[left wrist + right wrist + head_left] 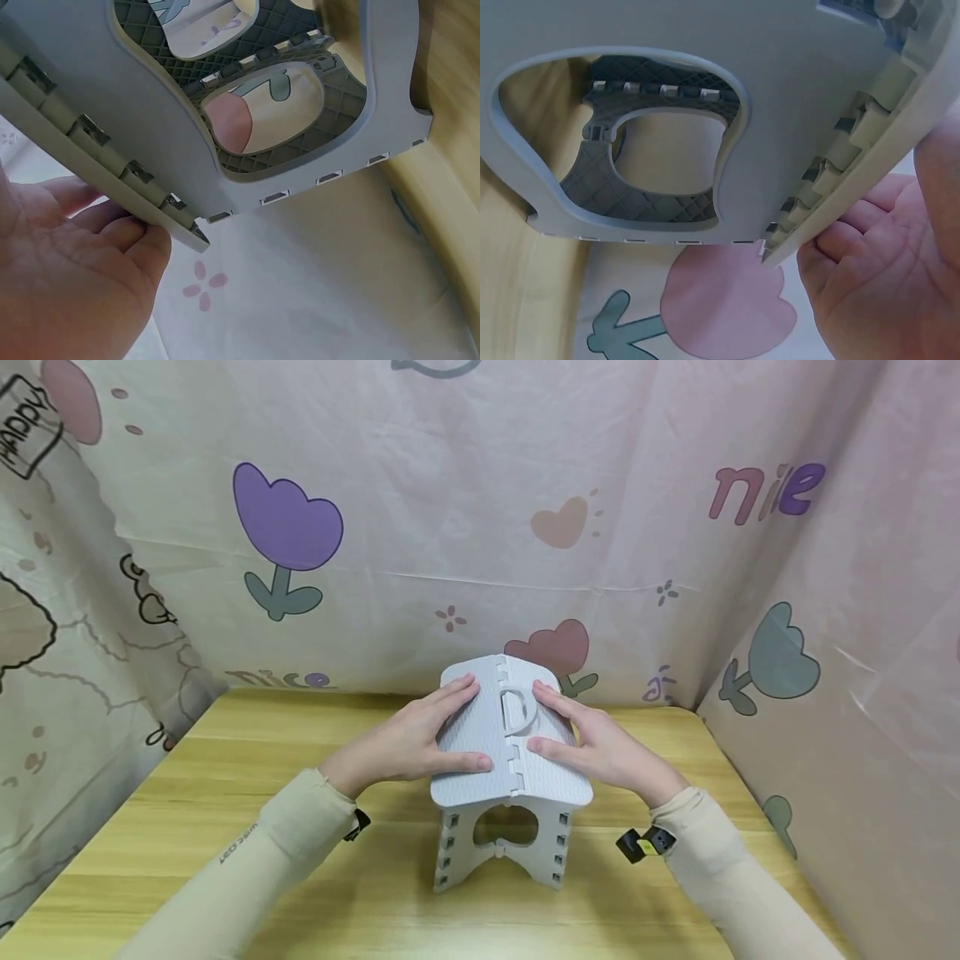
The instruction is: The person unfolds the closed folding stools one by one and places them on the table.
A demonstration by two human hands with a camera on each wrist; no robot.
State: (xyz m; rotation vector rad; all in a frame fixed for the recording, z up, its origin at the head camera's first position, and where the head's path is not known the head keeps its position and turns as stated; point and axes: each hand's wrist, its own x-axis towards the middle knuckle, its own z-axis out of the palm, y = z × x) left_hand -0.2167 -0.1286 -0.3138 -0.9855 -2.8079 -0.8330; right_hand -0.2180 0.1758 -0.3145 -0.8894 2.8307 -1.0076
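Observation:
A white folding step stool [468, 785] stands on the wooden table, its two top panels sloping down from a raised middle hinge. A small curved handle [531, 714] sits at that hinge. My left hand [408, 735] rests on the left panel, thumb and index finger spread over its textured top. On the right panel lies my right hand [600, 747], thumb and fingers extended toward the hinge. Both wrist views look up at the stool's underside, with the left palm [82, 277] and the right palm [877, 262] beside the outer panel edges. Some fingertips are hidden behind the panels there.
The light wooden table [247, 760] reaches back to a hanging fabric curtain [420, 510] printed with flowers and words. More patterned fabric closes in both sides. A small black device [647, 843] is strapped at the right wrist.

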